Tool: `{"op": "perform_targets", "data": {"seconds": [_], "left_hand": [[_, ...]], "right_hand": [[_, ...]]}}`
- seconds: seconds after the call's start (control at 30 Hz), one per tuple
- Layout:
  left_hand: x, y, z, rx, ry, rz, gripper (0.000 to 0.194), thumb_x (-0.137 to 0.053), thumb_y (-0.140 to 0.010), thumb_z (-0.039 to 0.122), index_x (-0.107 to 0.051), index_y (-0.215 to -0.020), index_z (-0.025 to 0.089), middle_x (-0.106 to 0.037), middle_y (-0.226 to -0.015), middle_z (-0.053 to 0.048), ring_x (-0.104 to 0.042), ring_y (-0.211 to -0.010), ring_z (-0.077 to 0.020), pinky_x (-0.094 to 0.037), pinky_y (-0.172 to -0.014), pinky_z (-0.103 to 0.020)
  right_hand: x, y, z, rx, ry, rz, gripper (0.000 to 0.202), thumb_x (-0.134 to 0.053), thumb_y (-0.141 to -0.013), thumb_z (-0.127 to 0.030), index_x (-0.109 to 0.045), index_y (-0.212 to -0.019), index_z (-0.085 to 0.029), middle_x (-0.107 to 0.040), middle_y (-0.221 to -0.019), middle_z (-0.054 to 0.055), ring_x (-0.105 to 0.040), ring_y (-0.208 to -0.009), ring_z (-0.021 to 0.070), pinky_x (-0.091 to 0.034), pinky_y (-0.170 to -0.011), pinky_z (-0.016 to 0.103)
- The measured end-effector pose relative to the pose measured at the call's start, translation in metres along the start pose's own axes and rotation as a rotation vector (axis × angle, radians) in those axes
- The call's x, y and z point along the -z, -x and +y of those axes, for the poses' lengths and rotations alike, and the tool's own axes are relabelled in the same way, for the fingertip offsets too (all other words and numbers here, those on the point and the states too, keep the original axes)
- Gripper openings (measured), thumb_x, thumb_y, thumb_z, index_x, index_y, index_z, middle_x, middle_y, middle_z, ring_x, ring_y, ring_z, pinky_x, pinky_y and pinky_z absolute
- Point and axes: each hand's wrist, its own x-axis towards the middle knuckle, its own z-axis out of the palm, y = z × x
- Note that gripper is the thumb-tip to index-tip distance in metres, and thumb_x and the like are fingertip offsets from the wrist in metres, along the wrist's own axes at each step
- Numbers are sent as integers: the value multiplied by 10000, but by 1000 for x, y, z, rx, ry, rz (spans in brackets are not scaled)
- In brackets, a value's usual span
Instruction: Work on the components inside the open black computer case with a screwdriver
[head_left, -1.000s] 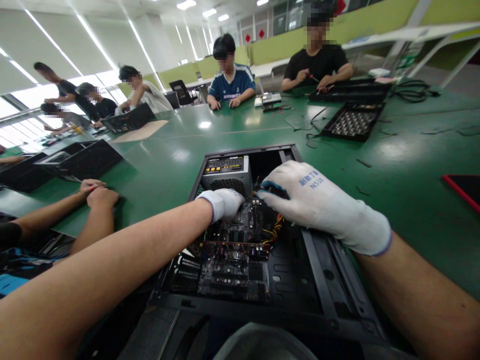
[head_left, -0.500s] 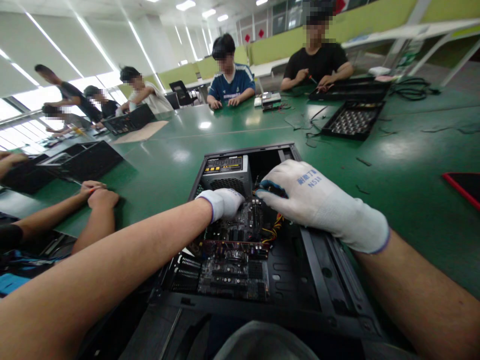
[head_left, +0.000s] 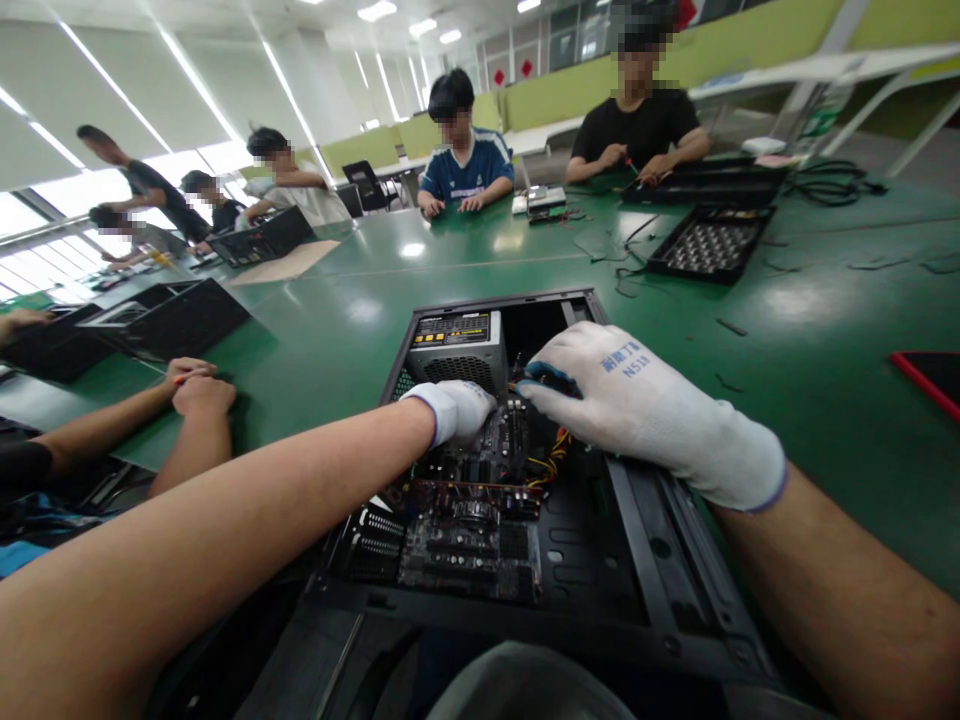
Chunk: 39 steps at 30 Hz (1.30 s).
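Both my hands wear white work gloves and reach into an open computer case (head_left: 664,590) in front of me. My left hand (head_left: 466,408) is closed beside the power supply (head_left: 457,340), over the upper part of the motherboard (head_left: 517,425); its fingertips and whatever they hold are hidden. Opposite it, my right hand (head_left: 600,390) is curled, with thumb and forefinger closing around something small and dark near thin wires. The blue palm coating shows between those fingers. Yellow, red and black power wires (head_left: 553,458) run below the right hand. An expansion card (head_left: 465,490) crosses the board.
The case rests toward the near edge of a green table (head_left: 322,330). A co-worker's hands (head_left: 199,385) are at left, near another black case (head_left: 176,320). Across the table lie a black panel (head_left: 709,240), coiled cables (head_left: 832,185) and a red-edged black object (head_left: 930,380).
My hands stay at nearly the same spots in the case. The whole view has shifted slightly, so everything sits a little further right.
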Motion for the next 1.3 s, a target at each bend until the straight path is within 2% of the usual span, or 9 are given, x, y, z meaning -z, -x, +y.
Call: {"op": "perform_targets", "data": {"seconds": [0.43, 0.6, 0.77, 0.93, 1.13, 1.3], "left_hand": [[-3, 3, -3, -5, 21, 53, 578, -830, -756, 299, -680, -1298, 168, -734, -1302, -141, -698, -1201, -288, -537, -1036, -317], [0, 4, -3, 10, 6, 51, 496, -776, -808, 254, -691, -1280, 127, -736, -1291, -165, -700, -1194, -290, -520, -1059, -330], [1, 3, -2, 9, 5, 43, 469, -781, -799, 236, -713, -1256, 161, -743, -1282, -144, -701, -1182, -290, -533, -1031, -336], [2, 4, 0, 1, 6, 21, 451, -778, -810, 260, -721, -1242, 145, -752, -1239, -154, -713, -1139, -298, -550, -987, -346], [5, 8, 3, -21, 19, -4, 511, -838, -727, 272, -736, -1212, 144, -761, -1202, -153, -723, -1085, -317, -561, -966, -370], [1, 6, 1, -21, 46, -10, 573, -852, -670, 342, -732, -1206, 179, -773, -1174, -129, -736, -1040, -317, -578, -924, -365]], "right_hand": [[1, -1, 0, -15, -21, -18, 382, -537, -1028, -476, -738, -1072, -154, -738, -1039, 120, -634, -994, 259, -453, -917, 379], [0, -1, 0, -14, -19, -17, 391, -540, -1028, -482, -737, -1073, -148, -735, -1036, 119, -633, -991, 259, -452, -910, 376], [0, -1, 0, -9, -11, -9, 399, -543, -1027, -484, -741, -1076, -141, -735, -1030, 124, -635, -998, 269, -459, -916, 389], [1, -1, -1, -13, -5, -7, 411, -543, -1026, -484, -743, -1082, -130, -737, -1034, 133, -639, -1012, 280, -464, -929, 402], [2, -1, -2, -25, -24, -19, 395, -545, -1026, -476, -742, -1064, -136, -737, -1035, 128, -641, -999, 266, -465, -915, 386], [1, -2, -1, -26, -29, -27, 388, -541, -1026, -477, -742, -1063, -147, -738, -1031, 120, -639, -990, 262, -463, -914, 388]]}}
